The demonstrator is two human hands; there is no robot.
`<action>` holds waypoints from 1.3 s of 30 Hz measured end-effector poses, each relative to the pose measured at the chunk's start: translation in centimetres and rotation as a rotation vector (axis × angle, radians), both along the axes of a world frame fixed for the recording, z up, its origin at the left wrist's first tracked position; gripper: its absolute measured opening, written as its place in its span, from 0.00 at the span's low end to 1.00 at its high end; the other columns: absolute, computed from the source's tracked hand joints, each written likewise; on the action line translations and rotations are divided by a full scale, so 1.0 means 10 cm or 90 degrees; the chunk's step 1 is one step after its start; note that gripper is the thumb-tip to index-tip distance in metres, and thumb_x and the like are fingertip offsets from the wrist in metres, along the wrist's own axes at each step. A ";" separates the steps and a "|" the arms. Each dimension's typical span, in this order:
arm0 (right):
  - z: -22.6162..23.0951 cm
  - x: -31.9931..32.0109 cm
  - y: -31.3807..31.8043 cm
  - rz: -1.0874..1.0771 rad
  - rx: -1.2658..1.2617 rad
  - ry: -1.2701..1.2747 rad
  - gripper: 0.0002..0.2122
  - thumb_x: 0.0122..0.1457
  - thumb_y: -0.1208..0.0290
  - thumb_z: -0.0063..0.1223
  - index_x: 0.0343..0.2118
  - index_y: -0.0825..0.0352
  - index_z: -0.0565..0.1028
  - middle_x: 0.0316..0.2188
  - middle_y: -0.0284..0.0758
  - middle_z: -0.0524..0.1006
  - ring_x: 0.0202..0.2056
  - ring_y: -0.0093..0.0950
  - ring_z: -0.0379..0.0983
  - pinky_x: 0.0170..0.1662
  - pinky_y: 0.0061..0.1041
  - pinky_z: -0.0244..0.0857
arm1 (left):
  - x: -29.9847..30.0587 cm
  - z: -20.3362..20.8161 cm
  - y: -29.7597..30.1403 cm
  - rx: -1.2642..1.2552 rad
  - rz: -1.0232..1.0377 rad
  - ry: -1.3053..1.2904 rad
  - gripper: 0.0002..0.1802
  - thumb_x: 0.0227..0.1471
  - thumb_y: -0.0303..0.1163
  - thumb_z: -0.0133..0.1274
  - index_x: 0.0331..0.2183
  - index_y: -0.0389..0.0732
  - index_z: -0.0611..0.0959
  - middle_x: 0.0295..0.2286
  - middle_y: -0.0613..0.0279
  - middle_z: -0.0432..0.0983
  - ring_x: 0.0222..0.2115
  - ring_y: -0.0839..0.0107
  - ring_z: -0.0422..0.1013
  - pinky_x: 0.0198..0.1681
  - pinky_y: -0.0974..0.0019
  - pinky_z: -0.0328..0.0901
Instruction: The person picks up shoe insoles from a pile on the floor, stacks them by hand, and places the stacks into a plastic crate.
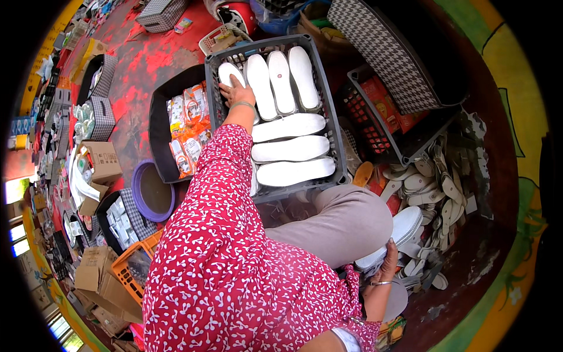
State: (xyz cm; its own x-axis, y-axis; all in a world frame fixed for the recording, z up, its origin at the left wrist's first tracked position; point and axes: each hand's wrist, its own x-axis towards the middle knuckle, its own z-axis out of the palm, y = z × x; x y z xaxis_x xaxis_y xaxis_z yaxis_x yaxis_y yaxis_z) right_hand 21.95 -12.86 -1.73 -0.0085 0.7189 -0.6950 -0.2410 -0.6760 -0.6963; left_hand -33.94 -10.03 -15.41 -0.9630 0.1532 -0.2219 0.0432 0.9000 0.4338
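A dark grey plastic crate (342,154) stands in front of me, holding several white shoe insoles (290,149), some laid lengthwise at the far side and others crosswise nearer me. Over the insole at the crate's far left corner (227,71), my left hand (238,94) rests with its fingers apart, touching it. By my bent knee, my right hand (384,267) is closed at the edge of a stack of white insoles (406,226). My leg partly hides that stack.
Many loose pale insoles (431,190) are heaped on the floor at right. A black bin (158,126) with orange-and-white packets adjoins the crate's left side. A black crate (366,120) and a houndstooth box (387,53) stand at right. A purple basin (153,190) sits at left.
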 end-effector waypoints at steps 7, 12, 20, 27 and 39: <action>0.03 0.00 -0.01 0.013 -0.005 -0.014 0.21 0.50 0.60 0.54 0.40 0.73 0.70 0.35 0.38 0.75 0.34 0.32 0.73 0.39 0.31 0.69 | -0.16 -0.46 -0.10 -0.073 -0.197 0.138 0.31 0.57 0.38 0.34 0.60 0.43 0.48 0.61 0.53 0.36 0.62 0.59 0.32 0.63 0.60 0.30; 0.01 0.01 0.00 0.031 0.008 -0.022 0.21 0.50 0.59 0.55 0.40 0.72 0.70 0.34 0.39 0.75 0.34 0.32 0.73 0.38 0.31 0.68 | -0.20 -0.52 -0.11 -0.068 -0.207 0.109 0.32 0.56 0.36 0.33 0.60 0.42 0.47 0.61 0.53 0.35 0.62 0.60 0.31 0.63 0.61 0.30; 0.14 -0.05 0.00 -0.037 0.028 0.008 0.24 0.49 0.54 0.55 0.40 0.72 0.70 0.35 0.40 0.75 0.34 0.32 0.74 0.38 0.31 0.70 | -0.51 -0.55 -0.11 -0.145 -0.259 -0.062 0.36 0.52 0.35 0.35 0.60 0.42 0.45 0.61 0.53 0.31 0.62 0.59 0.30 0.63 0.61 0.31; 0.13 -0.02 0.14 0.036 0.107 0.280 0.30 0.51 0.50 0.52 0.49 0.71 0.64 0.36 0.40 0.74 0.34 0.31 0.73 0.38 0.31 0.70 | -0.66 -0.23 -0.03 0.021 -0.433 0.106 0.32 0.50 0.40 0.44 0.53 0.30 0.62 0.55 0.40 0.54 0.58 0.49 0.47 0.60 0.57 0.46; 0.14 -0.08 0.21 0.192 0.282 0.211 0.36 0.39 0.50 0.64 0.46 0.71 0.66 0.35 0.39 0.74 0.36 0.27 0.74 0.37 0.26 0.71 | 3.04 1.72 0.02 0.618 -0.740 -0.566 0.21 0.55 0.30 0.48 0.50 0.33 0.70 0.48 0.58 0.67 0.49 0.72 0.63 0.53 0.70 0.56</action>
